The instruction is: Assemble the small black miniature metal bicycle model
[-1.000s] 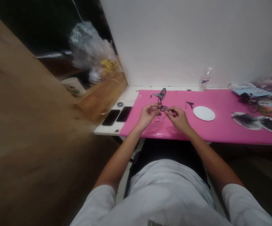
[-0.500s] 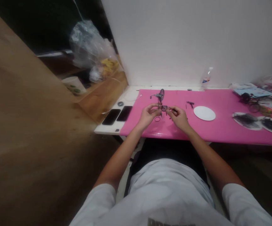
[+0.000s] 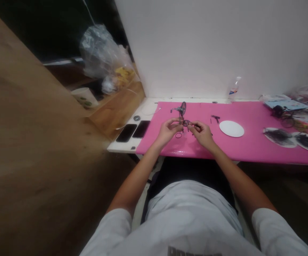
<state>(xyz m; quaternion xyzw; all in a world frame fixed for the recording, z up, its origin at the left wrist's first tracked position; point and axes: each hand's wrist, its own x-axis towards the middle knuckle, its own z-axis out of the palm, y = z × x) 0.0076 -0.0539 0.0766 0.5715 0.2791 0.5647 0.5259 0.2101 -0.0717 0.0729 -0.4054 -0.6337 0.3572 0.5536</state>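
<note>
Seen from the head camera, the person's left hand point(image 3: 168, 130) and right hand point(image 3: 202, 132) met over the pink mat point(image 3: 249, 144), both pinching a tiny bicycle model point(image 3: 183, 115) whose front wheel stood upright just beyond the fingers, with a small black ring point(image 3: 178, 135) lying on the mat beside the left hand. To the right sat a bare white plate point(image 3: 231, 128), then two plates point(image 3: 279, 137) holding heaps of dark parts. Left of the mat lay two phones point(image 3: 133, 130), and a clear plastic bag point(image 3: 104, 58) with something yellow inside rested on a wooden shelf.
</note>
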